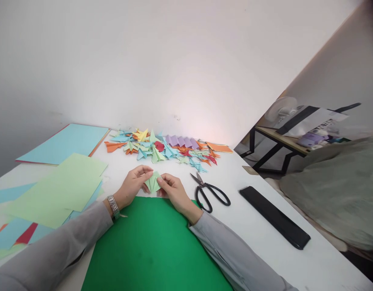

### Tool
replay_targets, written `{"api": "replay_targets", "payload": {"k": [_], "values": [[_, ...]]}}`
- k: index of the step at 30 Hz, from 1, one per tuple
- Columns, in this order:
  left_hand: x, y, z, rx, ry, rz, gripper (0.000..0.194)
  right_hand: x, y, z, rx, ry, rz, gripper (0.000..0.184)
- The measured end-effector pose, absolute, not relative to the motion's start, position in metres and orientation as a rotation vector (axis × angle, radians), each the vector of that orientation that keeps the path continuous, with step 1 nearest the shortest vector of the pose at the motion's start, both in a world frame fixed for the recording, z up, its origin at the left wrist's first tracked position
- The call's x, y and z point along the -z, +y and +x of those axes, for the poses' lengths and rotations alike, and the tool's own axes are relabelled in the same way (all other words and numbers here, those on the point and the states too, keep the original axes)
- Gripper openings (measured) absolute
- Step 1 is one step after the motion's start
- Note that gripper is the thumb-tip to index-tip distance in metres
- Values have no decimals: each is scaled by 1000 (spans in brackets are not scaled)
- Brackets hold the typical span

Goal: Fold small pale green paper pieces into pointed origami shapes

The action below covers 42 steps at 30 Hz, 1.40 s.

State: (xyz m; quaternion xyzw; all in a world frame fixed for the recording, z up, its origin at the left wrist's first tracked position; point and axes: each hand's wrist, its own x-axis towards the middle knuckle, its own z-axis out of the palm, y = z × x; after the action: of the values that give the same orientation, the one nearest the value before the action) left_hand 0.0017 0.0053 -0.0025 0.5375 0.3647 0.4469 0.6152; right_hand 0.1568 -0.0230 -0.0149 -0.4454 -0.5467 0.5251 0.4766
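A small folded piece of light green paper (152,182) is held up between both hands, above the far edge of a green sheet (156,242). Its face shows creases running to a point at the bottom. My left hand (134,182) pinches its left side between thumb and fingers. On the right side, my right hand (176,192) grips it with the thumb in front; the fingers behind are partly hidden. Black-handled scissors (203,190) lie slightly open to the right of my right hand. Behind the hands spreads a pile of folded paper shapes (156,149) in many colours.
A stack of coloured sheets (68,141) lies at the back left. Nearer are loose light green sheets (59,186) over blue and red scraps. A long black case (274,216) rests near the right table edge. A white wall (174,72) rises behind the table.
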Motion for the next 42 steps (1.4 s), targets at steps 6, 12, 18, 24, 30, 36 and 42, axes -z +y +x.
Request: {"api": "replay_targets", "payload": {"k": [6,12,18,24,30,36,42], "values": [[1,4,1,-998,830,1359,33,17,-21,157,-1226,-1267,-1143,37],[0,1,3,-961,916,1448,48,17,-22,157,-1240,-1290,-1129,37],[-2,-1,4,-1011,978,1656,48,16,-22,158,-1214,-1311,-1115,38],[0,0,4,-1052,976,1661,44,12,-26,155,-1100,-1352,-1112,36],[3,0,4,-1072,968,1729,45,10,-31,154,-947,-1445,-1108,32],[2,-2,4,-1142,999,1714,41,12,-28,154,-915,-1425,-1125,25],[7,0,4,-1167,954,1747,42,14,-26,154,-900,-1399,-1131,24]]}}
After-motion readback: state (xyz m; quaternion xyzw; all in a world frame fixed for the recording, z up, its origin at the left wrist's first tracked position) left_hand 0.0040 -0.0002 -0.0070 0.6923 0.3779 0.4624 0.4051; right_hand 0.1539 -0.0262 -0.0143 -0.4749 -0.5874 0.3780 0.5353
